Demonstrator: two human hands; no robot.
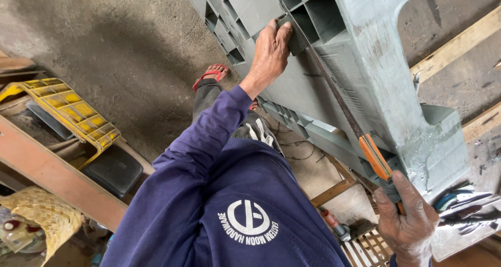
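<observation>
A large grey plastic pallet with open cells stands tilted in front of me. My left hand, at the end of a purple sleeve, grips a rib on its upper edge. A hand saw with a long thin blade lies across the pallet's face, and its tip sits next to my left fingers. My right hand is closed on the saw's orange and dark handle at the lower right. My foot in a red sandal rests on the concrete floor below the pallet.
A yellow plastic grid piece and a black case lie at the left by a wooden beam. A woven basket is at the lower left. Wooden planks run behind the pallet, and a small red-handled tool lies below.
</observation>
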